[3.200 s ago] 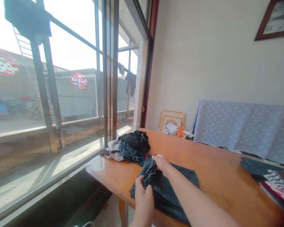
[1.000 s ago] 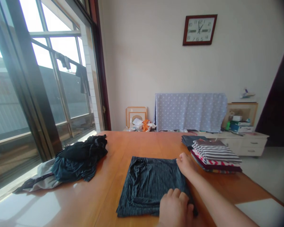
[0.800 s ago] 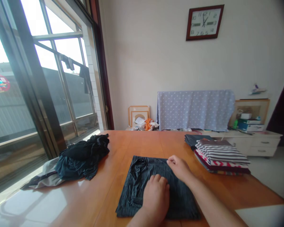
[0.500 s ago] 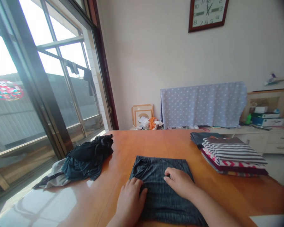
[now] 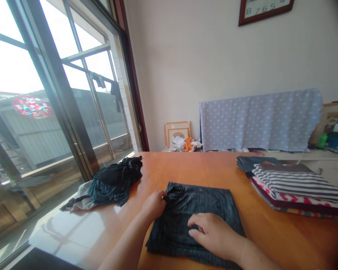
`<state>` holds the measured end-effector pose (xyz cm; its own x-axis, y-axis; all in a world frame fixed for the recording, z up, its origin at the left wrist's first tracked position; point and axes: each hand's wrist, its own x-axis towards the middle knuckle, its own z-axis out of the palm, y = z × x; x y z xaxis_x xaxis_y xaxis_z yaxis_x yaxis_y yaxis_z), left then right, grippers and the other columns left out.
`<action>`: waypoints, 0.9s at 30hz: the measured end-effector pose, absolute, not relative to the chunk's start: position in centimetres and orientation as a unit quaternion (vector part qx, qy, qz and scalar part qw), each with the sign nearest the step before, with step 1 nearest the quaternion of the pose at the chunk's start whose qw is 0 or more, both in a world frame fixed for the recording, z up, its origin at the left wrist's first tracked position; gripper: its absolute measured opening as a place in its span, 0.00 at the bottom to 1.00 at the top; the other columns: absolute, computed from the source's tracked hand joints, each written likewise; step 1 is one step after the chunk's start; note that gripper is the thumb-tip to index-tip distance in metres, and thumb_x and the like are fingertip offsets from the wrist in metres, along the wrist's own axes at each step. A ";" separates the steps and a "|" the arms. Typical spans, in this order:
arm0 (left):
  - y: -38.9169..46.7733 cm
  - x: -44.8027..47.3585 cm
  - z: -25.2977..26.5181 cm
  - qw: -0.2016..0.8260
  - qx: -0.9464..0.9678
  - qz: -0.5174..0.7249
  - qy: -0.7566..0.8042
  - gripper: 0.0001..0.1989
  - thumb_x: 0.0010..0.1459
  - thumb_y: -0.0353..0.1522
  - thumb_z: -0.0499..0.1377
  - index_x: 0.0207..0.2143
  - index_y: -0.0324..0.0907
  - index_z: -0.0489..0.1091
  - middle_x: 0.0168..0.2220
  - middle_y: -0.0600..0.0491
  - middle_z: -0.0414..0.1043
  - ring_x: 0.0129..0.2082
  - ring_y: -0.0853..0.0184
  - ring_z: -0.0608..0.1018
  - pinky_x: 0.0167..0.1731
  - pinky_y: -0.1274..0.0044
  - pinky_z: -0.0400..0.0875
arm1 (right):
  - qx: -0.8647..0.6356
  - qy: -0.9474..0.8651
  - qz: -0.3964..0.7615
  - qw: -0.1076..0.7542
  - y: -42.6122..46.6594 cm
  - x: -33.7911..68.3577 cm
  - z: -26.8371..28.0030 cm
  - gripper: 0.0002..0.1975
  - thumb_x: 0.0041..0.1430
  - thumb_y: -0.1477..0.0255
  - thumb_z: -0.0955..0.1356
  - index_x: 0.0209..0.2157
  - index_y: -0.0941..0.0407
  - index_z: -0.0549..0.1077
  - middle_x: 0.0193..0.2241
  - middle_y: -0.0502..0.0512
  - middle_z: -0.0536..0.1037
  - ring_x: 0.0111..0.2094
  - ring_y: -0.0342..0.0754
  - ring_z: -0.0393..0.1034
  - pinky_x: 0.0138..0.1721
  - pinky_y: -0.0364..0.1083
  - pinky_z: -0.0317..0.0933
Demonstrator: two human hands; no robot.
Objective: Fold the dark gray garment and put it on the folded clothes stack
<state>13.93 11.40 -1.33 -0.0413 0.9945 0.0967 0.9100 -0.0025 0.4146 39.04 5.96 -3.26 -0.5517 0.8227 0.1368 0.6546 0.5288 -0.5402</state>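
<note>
By the window, at about ten o'clock from the hands, a crumpled heap of black and dark-teal clothes (image 5: 115, 180) lies on the glossy orange-brown wooden table (image 5: 186, 168), with a pale grey garment (image 5: 81, 198) showing under its left edge.

The left hand (image 5: 154, 204) has slid leftward in the last half second. It was lying flat on the near left part of the folded dark grey ribbed garment (image 5: 205, 210); now its fingers are closed on the bunched, rumpled fabric at the garment's far left corner. From that I'd judge the smoothing has given way to tidying the one lumpy corner of an otherwise square fold.

The right hand (image 5: 212, 234) has drawn back toward the near edge and rests palm down on the garment, fingers loosely spread, pressing rather than gripping. The two hands are apart, both on the same cloth, which lies dead centre on the table.

At about two o'clock sits a neat stack of folded clothes, a black-and-white striped top uppermost (image 5: 295, 183).

No box, basket or other container stands on the table. At twelve o'clock, a blue-grey dotted cloth (image 5: 259, 120) drapes something against the wall.
</note>
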 end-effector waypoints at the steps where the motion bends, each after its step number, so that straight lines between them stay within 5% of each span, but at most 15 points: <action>1: 11.5 13.8 -1.4 0.119 0.682 0.187 0.697 0.15 0.51 0.26 0.56 0.40 0.45 0.77 0.38 0.52 0.79 0.40 0.63 0.77 0.37 0.77 0.64 | -0.433 -0.856 0.218 0.179 5.8 38.9 -3.3 0.11 0.59 0.64 0.67 0.42 0.48 0.79 0.33 0.49 0.80 0.35 0.47 0.73 0.38 0.43 0.57; 9: 12.1 12.6 -1.8 0.143 0.638 0.242 0.717 0.09 0.52 0.24 0.54 0.31 0.41 0.73 0.26 0.54 0.75 0.30 0.67 0.75 0.30 0.79 0.62 | -0.430 -0.864 0.207 0.159 5.7 39.0 -3.6 0.14 0.57 0.63 0.68 0.45 0.44 0.79 0.35 0.49 0.81 0.37 0.49 0.75 0.40 0.44 0.58; 17: 12.0 13.3 -2.7 0.126 0.689 0.259 0.665 0.06 0.56 0.31 0.57 0.35 0.43 0.73 0.33 0.55 0.75 0.34 0.68 0.74 0.33 0.79 0.62 | -0.411 -0.871 0.214 0.162 5.6 38.7 -3.5 0.18 0.59 0.62 0.67 0.50 0.41 0.78 0.40 0.50 0.82 0.41 0.51 0.76 0.45 0.45 0.61; 23: 12.5 15.0 -3.3 0.096 0.740 0.217 0.629 0.20 0.55 0.40 0.61 0.50 0.45 0.72 0.40 0.51 0.75 0.40 0.63 0.75 0.38 0.76 0.65 | -0.414 -0.873 0.202 0.158 5.6 38.7 -3.6 0.17 0.57 0.63 0.68 0.48 0.40 0.79 0.38 0.49 0.83 0.39 0.51 0.76 0.42 0.45 0.61; 27: 13.7 15.9 -2.8 0.121 0.718 0.203 0.654 0.13 0.52 0.36 0.63 0.42 0.48 0.76 0.39 0.53 0.76 0.40 0.63 0.76 0.37 0.77 0.65 | -0.416 -0.872 0.202 0.163 5.7 38.7 -3.6 0.17 0.56 0.63 0.68 0.48 0.40 0.79 0.37 0.49 0.83 0.39 0.51 0.76 0.41 0.45 0.61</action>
<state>15.86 13.71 -2.82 0.0613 0.9892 0.1330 0.8906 -0.1144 0.4402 38.71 5.74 -3.63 -0.6017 0.7904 0.1155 0.6585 0.5726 -0.4883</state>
